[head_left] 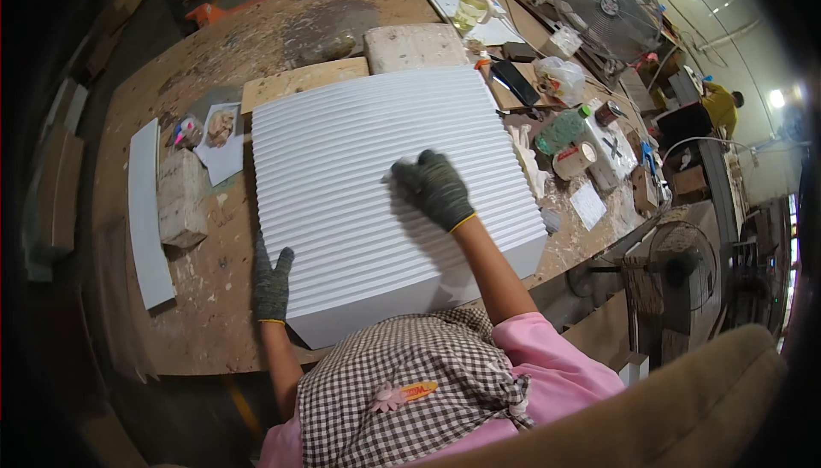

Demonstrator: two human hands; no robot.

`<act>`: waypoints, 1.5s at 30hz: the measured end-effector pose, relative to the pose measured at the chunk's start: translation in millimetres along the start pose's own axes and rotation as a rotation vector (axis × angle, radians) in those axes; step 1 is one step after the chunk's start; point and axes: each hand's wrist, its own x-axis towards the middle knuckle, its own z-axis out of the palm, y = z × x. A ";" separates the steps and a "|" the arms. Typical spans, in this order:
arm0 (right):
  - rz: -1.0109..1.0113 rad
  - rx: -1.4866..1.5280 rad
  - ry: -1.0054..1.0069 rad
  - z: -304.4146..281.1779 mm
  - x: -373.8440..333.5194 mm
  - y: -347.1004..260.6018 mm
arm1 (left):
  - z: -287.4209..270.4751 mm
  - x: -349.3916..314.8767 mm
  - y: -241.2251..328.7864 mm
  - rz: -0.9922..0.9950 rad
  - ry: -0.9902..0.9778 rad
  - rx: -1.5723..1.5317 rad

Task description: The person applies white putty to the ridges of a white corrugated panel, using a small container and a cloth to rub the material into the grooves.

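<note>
Ribbed white panel [359, 135], smooth and matt; beneath it, rough wooden workbench [221, 284]; on it, knitted cloth glove [434, 190]; right of it, glossy plastic bottle [562, 131]

We count one ribbed panel [368, 135], one right hand [434, 190] on it and one left hand [274, 284] at its left edge; left of it, one block [181, 199] and one white strip [149, 211]; beyond it, a second block [415, 47] and one green-capped bottle [474, 8]; right of it, a second bottle [560, 131] and two fans [609, 8] [680, 267].

A round white light [776, 98] glares at far right. The white, ridged rectangular panel [342, 169] is brightly lit, softly shadowed. Fisheye distortion bends the dark rim.
</note>
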 end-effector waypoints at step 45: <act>-0.276 0.221 -0.140 47.8 32.4 -161.3 | 11.6 -70.6 -5.0 0.084 0.188 -0.272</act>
